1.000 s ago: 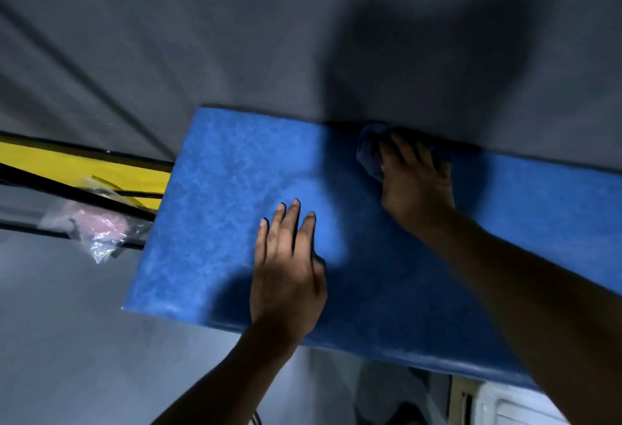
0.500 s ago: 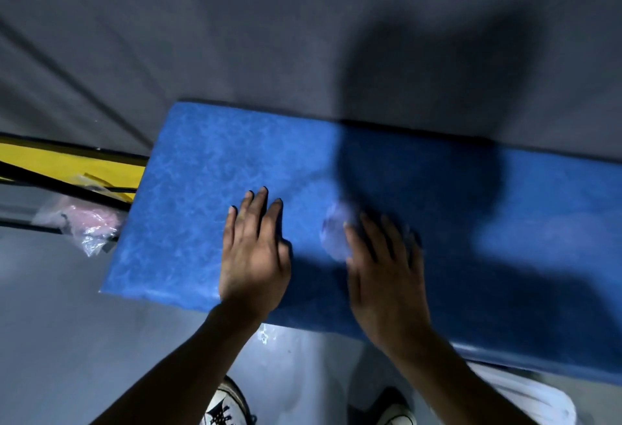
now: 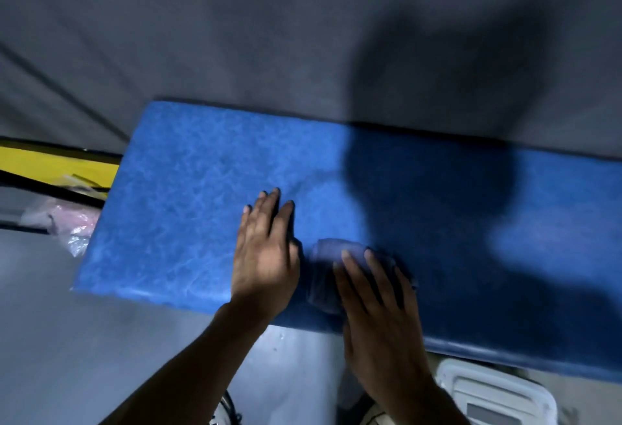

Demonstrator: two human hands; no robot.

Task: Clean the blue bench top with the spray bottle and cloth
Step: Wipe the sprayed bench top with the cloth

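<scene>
The blue bench top [image 3: 188, 189] runs across the middle of the head view, against a grey wall. My left hand [image 3: 266, 253] lies flat on it, palm down, fingers together, holding nothing. Just to its right, my right hand [image 3: 377, 310] presses a crumpled bluish cloth [image 3: 323, 273] onto the bench near its front edge. The cloth sticks out past my fingertips and to their left. No spray bottle is in view.
A shadow darkens the bench's right half and the wall [image 3: 303, 37] behind. At the left are a yellow and black frame [image 3: 50, 165] and a pink plastic bag [image 3: 67, 222]. A white plastic container [image 3: 491, 394] sits below the bench's front edge.
My right hand has dragged the cloth from the bench's far edge back to its front edge. My left hand has stayed flat in about the same place on the bench.
</scene>
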